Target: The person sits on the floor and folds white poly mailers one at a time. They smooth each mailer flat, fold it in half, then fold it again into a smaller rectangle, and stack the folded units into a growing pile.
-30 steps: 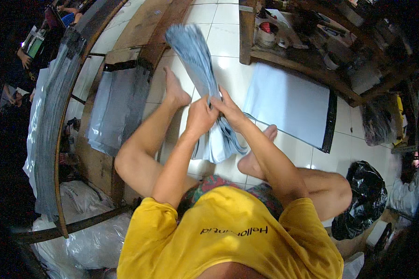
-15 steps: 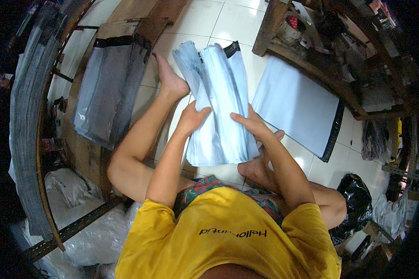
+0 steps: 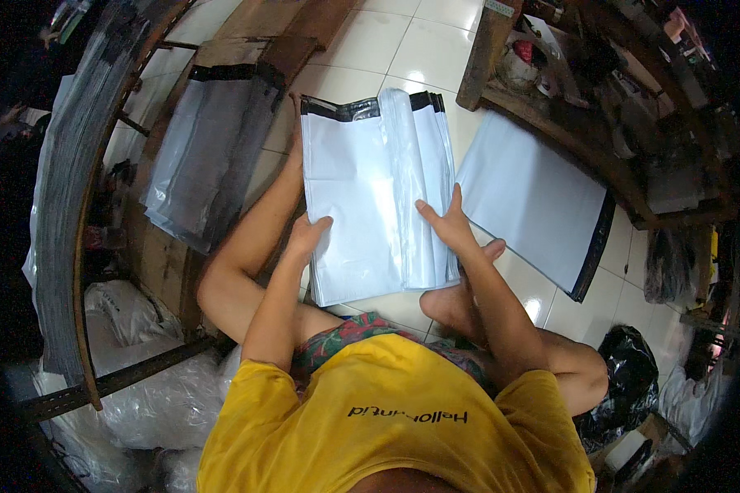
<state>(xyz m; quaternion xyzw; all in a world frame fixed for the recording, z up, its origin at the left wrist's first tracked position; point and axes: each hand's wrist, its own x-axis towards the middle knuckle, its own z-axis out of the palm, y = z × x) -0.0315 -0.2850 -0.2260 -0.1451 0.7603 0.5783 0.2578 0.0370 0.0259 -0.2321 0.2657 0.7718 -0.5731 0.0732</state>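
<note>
A stack of white plastic mailing bags (image 3: 353,197) with black strips along the far edge is held between my hands above the floor, in front of my lap. My left hand (image 3: 307,235) grips its left edge, thumb on top. On the right side, my right hand (image 3: 446,223) grips the stack with its thumb over the top face and its index finger stretched along the edge. The right part of the stack is bent up into a lengthwise fold, and several layers fan out there. The undersides and the other fingers are hidden.
Another pile of white mailing bags (image 3: 534,197) lies on the tiles (image 3: 345,80) at the right. Greyish bags (image 3: 210,152) rest on cardboard at the left, beside a tall stack of grey sheets (image 3: 82,189). A wooden shelf (image 3: 559,140) and a black plastic bag (image 3: 629,370) stand at the right.
The stack was curled and bunched between my hands; now its left part lies spread flat with the black strips showing. My left hand has moved outward to the left and slightly down.
</note>
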